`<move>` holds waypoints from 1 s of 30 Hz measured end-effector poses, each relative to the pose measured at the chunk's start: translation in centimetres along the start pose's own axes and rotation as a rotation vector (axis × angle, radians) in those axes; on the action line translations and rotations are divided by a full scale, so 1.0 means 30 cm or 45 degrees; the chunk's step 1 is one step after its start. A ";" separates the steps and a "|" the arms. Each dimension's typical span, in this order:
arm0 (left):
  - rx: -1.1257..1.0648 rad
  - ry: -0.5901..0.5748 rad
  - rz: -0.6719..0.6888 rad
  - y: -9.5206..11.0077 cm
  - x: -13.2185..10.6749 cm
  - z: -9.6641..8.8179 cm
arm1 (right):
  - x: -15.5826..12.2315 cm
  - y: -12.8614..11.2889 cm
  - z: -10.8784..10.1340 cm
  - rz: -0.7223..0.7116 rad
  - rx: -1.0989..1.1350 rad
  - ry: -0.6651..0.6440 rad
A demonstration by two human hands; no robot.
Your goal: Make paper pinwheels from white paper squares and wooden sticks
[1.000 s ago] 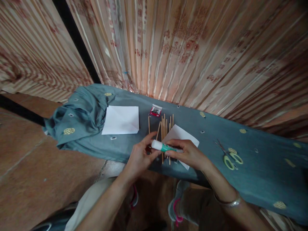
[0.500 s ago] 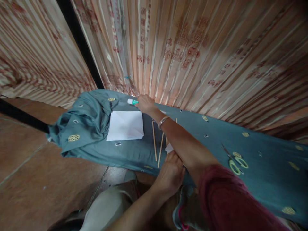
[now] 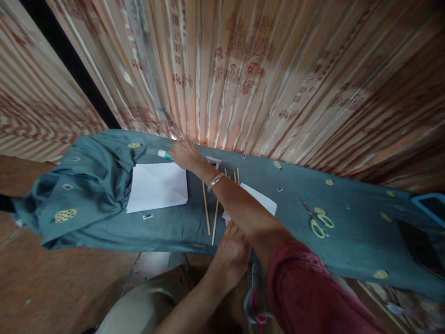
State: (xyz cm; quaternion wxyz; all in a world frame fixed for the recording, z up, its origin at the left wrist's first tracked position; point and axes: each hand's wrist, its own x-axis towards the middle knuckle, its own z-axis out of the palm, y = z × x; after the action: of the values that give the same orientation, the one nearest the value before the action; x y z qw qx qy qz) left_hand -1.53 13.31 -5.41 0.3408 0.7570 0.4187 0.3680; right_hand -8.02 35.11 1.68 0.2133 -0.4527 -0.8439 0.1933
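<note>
My right hand [image 3: 187, 155] reaches across my left arm to the back of the cloth-covered surface. Its fingers are closed around the green end of a glue stick [image 3: 163, 154] with a white cap. Low in the middle, my left hand [image 3: 233, 246] is closed on a piece of white paper [image 3: 260, 198], partly hidden under my right forearm; a folded tip shows by the fingers. Between the hands lie several thin wooden sticks [image 3: 206, 208], some partly covered by the arm. A stack of white paper [image 3: 158, 188] rests left of them, just in front of the glue stick.
Scissors with green handles [image 3: 317, 221] lie open-bladed to the right. Farther right are a dark phone-like slab [image 3: 419, 246] and a blue-framed object [image 3: 431, 208]. A small printed packet [image 3: 213, 162] sits behind my right wrist. A curtain [image 3: 239, 93] hangs along the back edge; the cloth [image 3: 86, 185] is bunched at left.
The view has shifted right, bringing the dark slab and blue-framed object into sight. More of the white paper shows beyond my right forearm. The glue stick stays near the paper stack.
</note>
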 end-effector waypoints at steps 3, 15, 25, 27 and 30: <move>0.361 -0.135 0.077 -0.036 0.001 0.027 | -0.166 0.075 -0.152 -0.041 0.013 0.132; 0.599 -0.225 0.079 -0.015 0.010 0.047 | -0.789 0.574 -0.289 0.301 -0.012 0.310; 0.598 -0.394 0.005 -0.002 0.059 0.053 | -0.622 0.597 -0.251 0.261 0.073 0.078; 0.604 -0.412 0.005 -0.003 0.057 0.052 | -0.611 0.612 -0.249 0.275 0.102 0.049; 0.622 -0.415 0.015 -0.006 0.051 0.051 | -0.595 0.637 -0.249 0.294 0.167 0.002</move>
State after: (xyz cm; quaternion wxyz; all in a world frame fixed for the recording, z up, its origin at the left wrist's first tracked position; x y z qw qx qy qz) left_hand 0.26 14.41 -5.91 0.2090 0.8682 0.4303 0.1317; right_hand 17.90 30.82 -5.33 0.2194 -0.5321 -0.7715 0.2710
